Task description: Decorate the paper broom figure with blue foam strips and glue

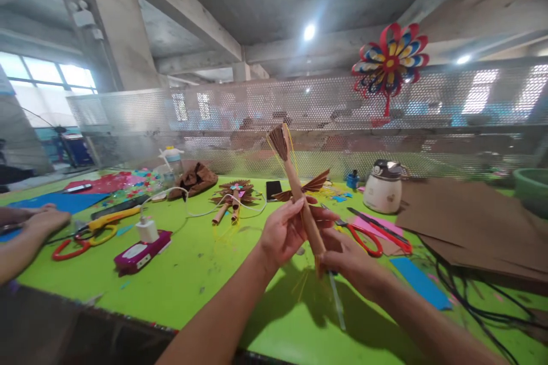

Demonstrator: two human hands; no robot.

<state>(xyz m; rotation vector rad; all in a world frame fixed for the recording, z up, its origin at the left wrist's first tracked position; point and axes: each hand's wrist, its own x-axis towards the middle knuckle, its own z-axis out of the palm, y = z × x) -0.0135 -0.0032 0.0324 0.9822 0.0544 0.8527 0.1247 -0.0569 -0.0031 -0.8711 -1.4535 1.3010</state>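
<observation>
A rolled brown paper tube (314, 231) is held slantwise above the green table, with a pleated paper fan (279, 142) and yellow strings at its upper end. My left hand (285, 231) wraps round its middle from the left. Lower down, my right hand (351, 256) grips it near its bottom end. Another pleated brown paper piece (317, 182) shows behind the tube; whether it is attached I cannot tell. A translucent stick (337, 302) is seen below my right hand, its upper end hidden. Beyond my left hand lie finished-looking pleated brown paper pieces (235, 194) with tubes.
Red-handled scissors (366, 239), a box cutter (385, 231) and brown paper sheets (475, 222) lie right, near a white kettle (383, 188) and black cables (471, 308). Left are a purple power strip (143, 252), more scissors (88, 239) and another person's hand (47, 222).
</observation>
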